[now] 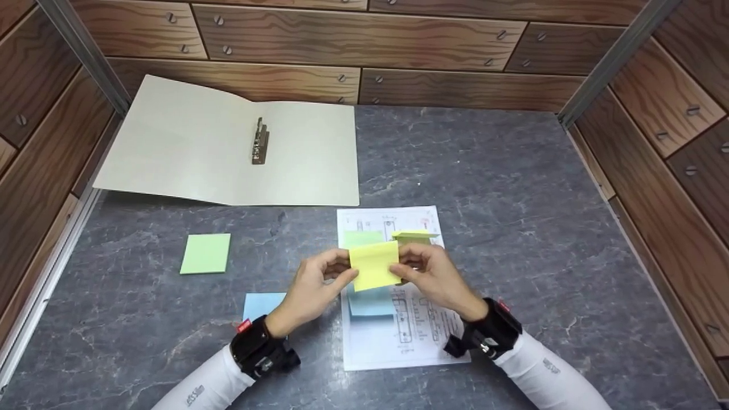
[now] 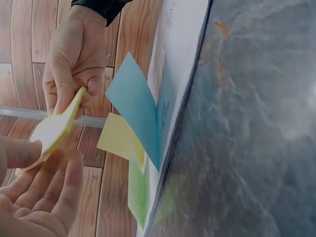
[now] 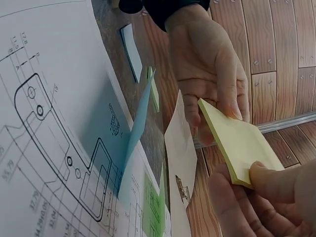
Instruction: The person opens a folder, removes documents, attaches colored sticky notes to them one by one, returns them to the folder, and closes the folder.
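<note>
Both hands hold a pad of yellow sticky notes (image 1: 373, 269) in the air above a printed drawing sheet (image 1: 370, 347). My left hand (image 1: 313, 285) pinches the pad's left edge between thumb and fingers. At the opposite edge, my right hand (image 1: 438, 279) pinches it the same way. The right wrist view shows the pad's thickness (image 3: 222, 143). Stuck on the sheet are a blue sticky note (image 2: 136, 101), a yellow sticky note (image 2: 117, 136) and a green sticky note (image 2: 137, 190), their free ends lifting off the paper. In the head view, the hands and pad partly cover them.
An open cream binder (image 1: 307, 159) with a metal clip (image 1: 260, 142) lies at the back left. A green sticky-note pad (image 1: 205, 254) rests on the grey table at left. A blue pad (image 1: 261, 304) is partly behind my left wrist. Wood-patterned walls (image 1: 353, 40) surround the table.
</note>
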Demonstrator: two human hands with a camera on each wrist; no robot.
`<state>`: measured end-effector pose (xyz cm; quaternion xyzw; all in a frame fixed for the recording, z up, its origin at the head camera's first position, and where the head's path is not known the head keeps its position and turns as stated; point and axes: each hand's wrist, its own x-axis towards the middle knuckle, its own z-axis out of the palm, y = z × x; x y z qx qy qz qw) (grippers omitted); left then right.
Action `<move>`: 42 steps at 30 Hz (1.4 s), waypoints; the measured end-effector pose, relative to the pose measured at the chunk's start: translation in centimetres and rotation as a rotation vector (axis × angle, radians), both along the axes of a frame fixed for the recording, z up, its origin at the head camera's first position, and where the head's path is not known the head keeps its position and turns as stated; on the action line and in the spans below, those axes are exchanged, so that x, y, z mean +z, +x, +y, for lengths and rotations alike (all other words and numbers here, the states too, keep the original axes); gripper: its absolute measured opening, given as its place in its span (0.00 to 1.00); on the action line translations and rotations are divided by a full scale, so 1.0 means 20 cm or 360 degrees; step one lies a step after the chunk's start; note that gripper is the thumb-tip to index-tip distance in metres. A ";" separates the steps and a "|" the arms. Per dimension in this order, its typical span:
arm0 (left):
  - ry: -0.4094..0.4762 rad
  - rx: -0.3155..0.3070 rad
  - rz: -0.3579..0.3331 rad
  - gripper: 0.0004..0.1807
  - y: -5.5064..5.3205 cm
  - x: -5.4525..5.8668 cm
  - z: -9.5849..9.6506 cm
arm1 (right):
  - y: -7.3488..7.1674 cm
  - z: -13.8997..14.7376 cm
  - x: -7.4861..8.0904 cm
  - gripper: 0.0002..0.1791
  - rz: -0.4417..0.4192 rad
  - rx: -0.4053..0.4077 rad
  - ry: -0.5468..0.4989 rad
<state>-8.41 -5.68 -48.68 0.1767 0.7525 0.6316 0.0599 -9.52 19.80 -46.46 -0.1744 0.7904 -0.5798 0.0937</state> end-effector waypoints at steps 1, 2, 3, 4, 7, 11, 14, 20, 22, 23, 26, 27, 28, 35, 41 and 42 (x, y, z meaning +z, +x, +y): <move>0.0030 0.0008 -0.0016 0.14 0.00 0.00 0.01 | 0.01 0.00 0.00 0.12 0.0011 -0.0006 0.0013; 0.0054 0.0015 -0.0025 0.13 0.00 0.01 0.01 | 0.01 0.00 0.00 0.12 0.0025 -0.0015 0.0030; 0.0078 0.0020 -0.0035 0.13 0.00 0.01 0.01 | 0.02 -0.01 0.00 0.11 0.0051 -0.0026 0.0050; 0.0097 0.0025 -0.0044 0.13 0.00 0.01 0.02 | 0.02 -0.01 -0.01 0.11 0.0089 -0.0046 0.0076; 0.0138 0.0026 -0.0072 0.13 0.00 0.03 0.03 | 0.03 -0.01 -0.01 0.16 0.0344 -0.0158 0.0218; 0.0167 0.0012 -0.0110 0.14 -0.01 0.04 0.03 | 0.04 -0.02 0.00 0.27 0.0848 -0.0332 0.0428; 0.0196 -0.0017 -0.0145 0.15 -0.02 0.05 0.03 | 0.03 -0.02 0.01 0.25 0.1146 -0.0330 0.0537; 0.0200 -0.0061 -0.0192 0.17 -0.02 0.06 0.04 | 0.03 -0.02 0.01 0.20 0.1423 -0.0170 0.0641; 0.0193 -0.0067 -0.0184 0.17 -0.02 0.06 0.04 | 0.03 -0.02 0.00 0.20 0.1463 -0.0127 0.0647; 0.0188 -0.0069 -0.0181 0.17 -0.03 0.06 0.04 | 0.03 -0.02 0.00 0.20 0.1475 -0.0104 0.0646; 0.0203 -0.0101 -0.0186 0.18 -0.03 0.06 0.04 | 0.03 -0.03 -0.01 0.20 0.1523 -0.0026 0.0645; 0.0209 -0.0121 -0.0187 0.18 -0.03 0.06 0.04 | 0.03 -0.03 -0.02 0.20 0.1536 0.0000 0.0650; 0.0217 -0.0140 -0.0200 0.18 -0.03 0.06 0.04 | 0.04 -0.03 -0.02 0.21 0.1547 0.0030 0.0658; 0.0279 -0.0255 -0.0261 0.18 -0.05 0.04 0.04 | 0.05 -0.06 -0.04 0.22 0.1645 0.0160 0.0728; 0.0295 -0.0255 -0.0297 0.18 -0.05 0.04 0.04 | 0.05 -0.07 -0.03 0.19 0.1697 0.0143 0.0762; 0.0296 -0.0256 -0.0299 0.18 -0.05 0.04 0.04 | 0.05 -0.07 -0.03 0.18 0.1700 0.0141 0.0749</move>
